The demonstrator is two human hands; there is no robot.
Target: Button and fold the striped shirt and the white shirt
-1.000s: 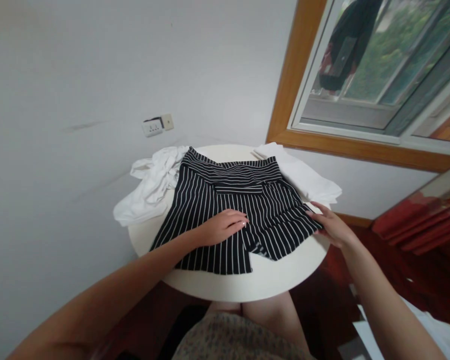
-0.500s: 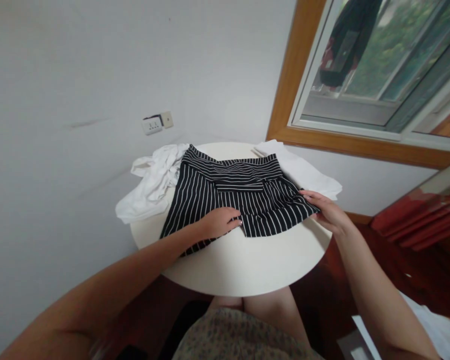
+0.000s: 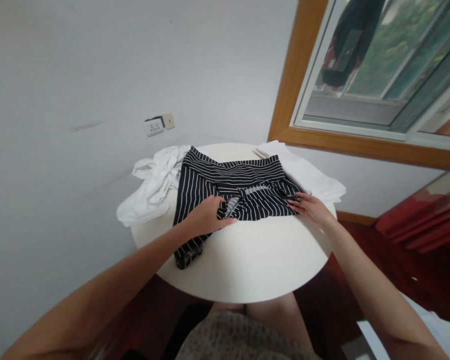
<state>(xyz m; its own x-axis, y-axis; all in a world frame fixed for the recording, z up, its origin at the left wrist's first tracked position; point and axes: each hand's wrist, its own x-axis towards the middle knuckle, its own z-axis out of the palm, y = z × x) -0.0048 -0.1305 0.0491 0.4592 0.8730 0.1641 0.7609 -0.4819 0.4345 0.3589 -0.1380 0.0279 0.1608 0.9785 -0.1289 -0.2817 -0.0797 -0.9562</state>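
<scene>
A pair of black shorts with white stripes (image 3: 234,174) lies spread on a round white table (image 3: 247,260), its wide waistband toward the wall. The right leg is folded up, making a bunched crease in the middle. My left hand (image 3: 208,216) is at that crease, fingers and thumb around a fold of the cloth. At the right edge of the shorts, my right hand (image 3: 312,207) pinches the bunched hem. The left leg hangs lower, its hem corner curled near the table's front left.
Crumpled white cloth (image 3: 152,187) lies at the table's left edge, and another white cloth (image 3: 303,172) at the back right. A wall with a socket (image 3: 153,127) stands behind. To the right is a wood-framed window (image 3: 345,141).
The right leg's hem has been turned up toward the waistband. My left hand has shifted slightly left and up, and my right hand slightly left with the hem.
</scene>
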